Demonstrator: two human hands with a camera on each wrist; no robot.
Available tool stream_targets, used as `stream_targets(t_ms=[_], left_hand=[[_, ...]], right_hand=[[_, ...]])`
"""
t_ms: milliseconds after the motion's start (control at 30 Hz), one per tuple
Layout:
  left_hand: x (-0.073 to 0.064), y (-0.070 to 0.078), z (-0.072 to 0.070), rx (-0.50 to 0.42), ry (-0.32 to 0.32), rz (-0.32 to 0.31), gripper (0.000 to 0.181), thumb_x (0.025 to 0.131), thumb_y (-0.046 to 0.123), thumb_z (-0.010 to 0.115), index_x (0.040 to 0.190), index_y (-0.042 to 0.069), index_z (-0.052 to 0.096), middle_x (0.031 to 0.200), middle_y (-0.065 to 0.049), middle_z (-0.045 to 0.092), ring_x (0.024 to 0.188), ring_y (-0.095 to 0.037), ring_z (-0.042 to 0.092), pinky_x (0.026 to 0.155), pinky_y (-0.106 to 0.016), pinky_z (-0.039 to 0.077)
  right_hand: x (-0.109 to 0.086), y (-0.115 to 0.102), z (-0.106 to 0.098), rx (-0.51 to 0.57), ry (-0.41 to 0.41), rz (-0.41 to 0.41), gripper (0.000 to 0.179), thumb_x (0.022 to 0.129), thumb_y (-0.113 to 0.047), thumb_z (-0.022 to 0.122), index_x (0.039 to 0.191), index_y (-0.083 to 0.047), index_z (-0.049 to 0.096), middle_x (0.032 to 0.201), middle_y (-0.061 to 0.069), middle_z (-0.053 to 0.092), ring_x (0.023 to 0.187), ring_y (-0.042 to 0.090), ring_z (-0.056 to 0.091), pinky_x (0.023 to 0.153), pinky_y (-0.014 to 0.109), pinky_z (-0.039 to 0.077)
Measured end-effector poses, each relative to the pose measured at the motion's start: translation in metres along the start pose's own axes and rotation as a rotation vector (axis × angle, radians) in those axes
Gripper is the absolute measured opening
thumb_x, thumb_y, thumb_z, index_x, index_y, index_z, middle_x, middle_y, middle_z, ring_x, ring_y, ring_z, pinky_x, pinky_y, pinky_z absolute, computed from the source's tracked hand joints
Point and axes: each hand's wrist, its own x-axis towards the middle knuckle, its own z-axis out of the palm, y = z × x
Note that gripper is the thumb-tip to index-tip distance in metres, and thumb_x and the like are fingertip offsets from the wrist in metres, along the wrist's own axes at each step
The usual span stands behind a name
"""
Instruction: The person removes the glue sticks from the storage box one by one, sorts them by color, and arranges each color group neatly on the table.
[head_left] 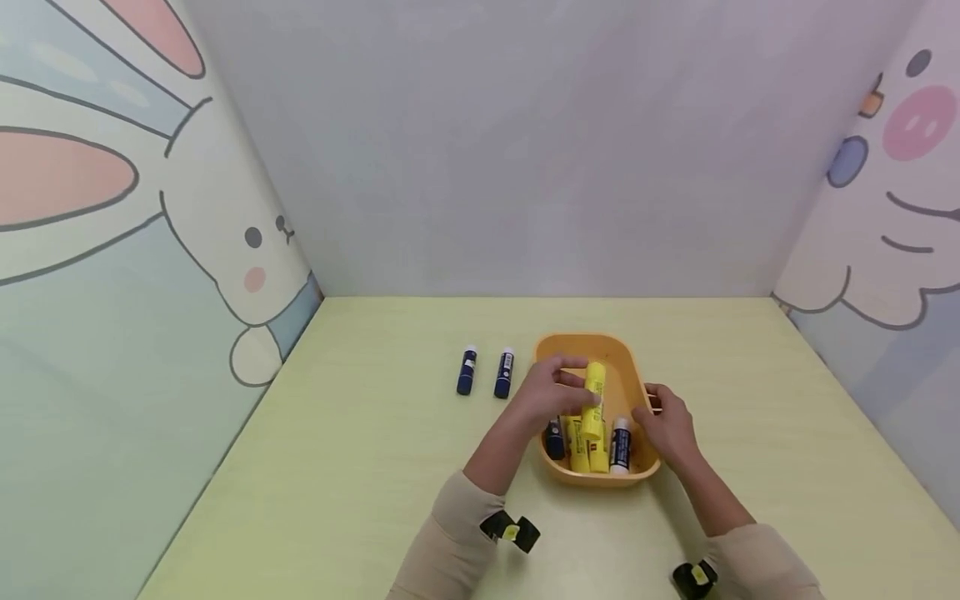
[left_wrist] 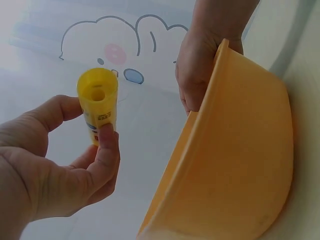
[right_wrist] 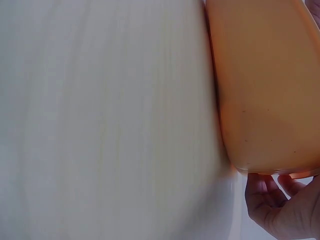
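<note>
My left hand [head_left: 553,390] pinches a yellow glue stick [head_left: 594,400] between thumb and fingers, above an orange plastic basket [head_left: 592,340]. In the left wrist view the same glue stick [left_wrist: 97,102] is held upright with one round end showing. The right hand [head_left: 671,425] grips the basket's right rim by its handle, fingers curled round it. Inside the basket's near end lie yellow glue sticks [head_left: 577,450], a dark blue glue stick [head_left: 554,438] at the left, and a blue-and-white one [head_left: 620,447] at the right.
Two dark blue glue sticks, one farther left [head_left: 467,371] and one nearer the basket [head_left: 504,373], lie on the pale yellow table [head_left: 337,433]. A grey wall [head_left: 487,167] stands behind, with cartoon-painted panels on both sides.
</note>
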Motion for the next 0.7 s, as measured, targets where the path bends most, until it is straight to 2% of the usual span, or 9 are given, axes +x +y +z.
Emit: stream_targets(t_ms=[200, 433, 700], left_hand=[[-0.008, -0.009, -0.015, -0.02, -0.001, 0.007, 0.05, 0.071, 0.001, 0.078, 0.116, 0.014, 0.06, 0.096, -0.009, 0.058, 0.08, -0.022, 0.062, 0.067, -0.036, 0.055], [-0.021, -0.021, -0.04, -0.03, 0.047, 0.004, 0.052, 0.072, -0.001, 0.076, 0.119, 0.01, 0.058, 0.099, -0.011, 0.056, 0.085, -0.021, 0.061, 0.067, -0.033, 0.055], [-0.027, -0.033, -0.054, -0.041, 0.067, 0.006, 0.051, 0.072, -0.003, 0.075, 0.119, 0.006, 0.057, 0.099, -0.013, 0.058, 0.084, -0.022, 0.062, 0.067, -0.034, 0.055]], right_hand=[[0.0, -0.002, 0.0, 0.007, -0.01, 0.013, 0.047, 0.089, -0.009, 0.048, 0.133, 0.008, 0.038, 0.119, 0.029, 0.047, 0.103, 0.039, 0.05, 0.081, 0.045, 0.049], [-0.002, -0.002, 0.001, 0.002, -0.009, 0.02, 0.047, 0.09, -0.009, 0.048, 0.132, 0.008, 0.038, 0.118, 0.028, 0.047, 0.102, 0.038, 0.05, 0.08, 0.044, 0.049], [-0.001, 0.0, 0.0, -0.004, 0.002, 0.009, 0.048, 0.089, -0.01, 0.048, 0.133, 0.008, 0.038, 0.119, 0.028, 0.047, 0.102, 0.039, 0.05, 0.082, 0.046, 0.048]])
